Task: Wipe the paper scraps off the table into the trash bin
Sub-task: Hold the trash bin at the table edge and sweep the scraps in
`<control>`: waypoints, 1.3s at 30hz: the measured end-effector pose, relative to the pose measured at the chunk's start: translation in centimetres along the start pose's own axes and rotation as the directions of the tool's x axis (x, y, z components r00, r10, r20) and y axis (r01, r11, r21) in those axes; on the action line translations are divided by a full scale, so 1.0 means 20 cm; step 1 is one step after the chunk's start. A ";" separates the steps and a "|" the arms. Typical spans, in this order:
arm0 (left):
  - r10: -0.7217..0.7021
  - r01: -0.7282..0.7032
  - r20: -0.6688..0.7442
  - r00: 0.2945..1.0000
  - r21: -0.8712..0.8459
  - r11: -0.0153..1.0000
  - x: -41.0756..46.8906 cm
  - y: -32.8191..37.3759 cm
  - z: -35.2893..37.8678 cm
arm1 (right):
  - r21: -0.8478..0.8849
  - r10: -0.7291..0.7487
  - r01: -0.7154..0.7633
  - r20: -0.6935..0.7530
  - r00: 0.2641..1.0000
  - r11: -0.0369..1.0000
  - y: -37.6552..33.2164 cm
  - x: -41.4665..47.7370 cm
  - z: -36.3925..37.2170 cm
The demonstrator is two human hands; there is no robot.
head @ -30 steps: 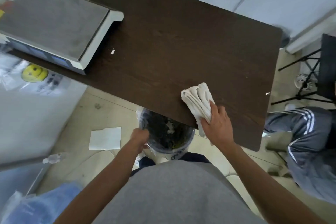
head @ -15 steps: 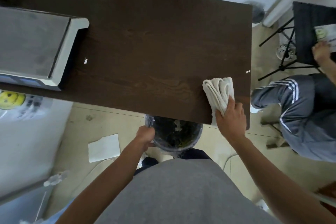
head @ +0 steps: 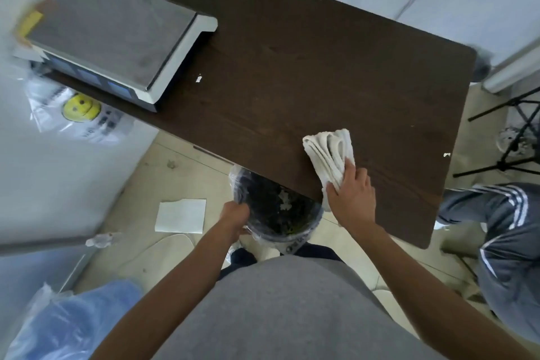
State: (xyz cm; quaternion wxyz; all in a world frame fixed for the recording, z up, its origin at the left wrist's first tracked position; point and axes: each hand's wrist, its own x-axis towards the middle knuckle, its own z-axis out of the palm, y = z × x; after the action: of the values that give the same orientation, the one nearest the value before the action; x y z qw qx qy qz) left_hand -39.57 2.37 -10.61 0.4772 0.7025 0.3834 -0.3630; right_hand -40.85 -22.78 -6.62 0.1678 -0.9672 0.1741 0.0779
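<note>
The tabletop (head: 292, 67) overhangs the trash bin (head: 277, 213), gripped at its rim by the left hand (head: 235, 213). The right hand (head: 352, 196) clutches the cloth (head: 330, 155) just beyond the bin. Far scraps (head: 199, 78) could miss the bin.
</note>
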 end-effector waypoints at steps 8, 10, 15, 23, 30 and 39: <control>-0.022 0.018 -0.027 0.999 -0.146 0.989 -0.02 -0.05 -0.13 | -0.093 -0.205 0.209 0.047 0.978 0.974 -0.24 0.08 0.08; -0.039 0.031 -0.042 0.998 -0.172 0.985 -0.02 -0.06 -0.16 | -0.099 -0.237 0.241 0.052 0.970 0.965 -0.30 0.10 0.10; -0.076 0.052 -0.092 0.993 -0.236 0.970 -0.04 -0.04 -0.22 | -0.093 -0.303 0.311 0.088 0.949 0.946 -0.45 0.15 0.15; -0.093 0.050 -0.142 0.985 -0.285 0.957 -0.01 -0.04 -0.38 | -0.053 -0.352 0.365 0.170 0.920 0.929 -0.77 0.26 0.21; -0.099 0.034 -0.169 0.981 -0.353 0.935 0.07 0.02 -0.52 | -0.095 -0.463 0.505 0.287 0.839 0.858 -0.99 0.44 0.19; -0.154 0.072 -0.178 0.972 -0.401 0.913 0.10 0.01 -0.60 | -0.158 -0.624 0.713 0.382 0.682 0.683 -1.17 0.54 0.20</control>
State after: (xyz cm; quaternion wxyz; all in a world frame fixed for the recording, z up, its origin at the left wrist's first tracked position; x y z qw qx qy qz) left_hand -36.78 14.01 -8.95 0.5437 0.6032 0.5357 -0.2314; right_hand -22.80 -4.06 -5.72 0.0633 -0.9528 -0.2364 0.1797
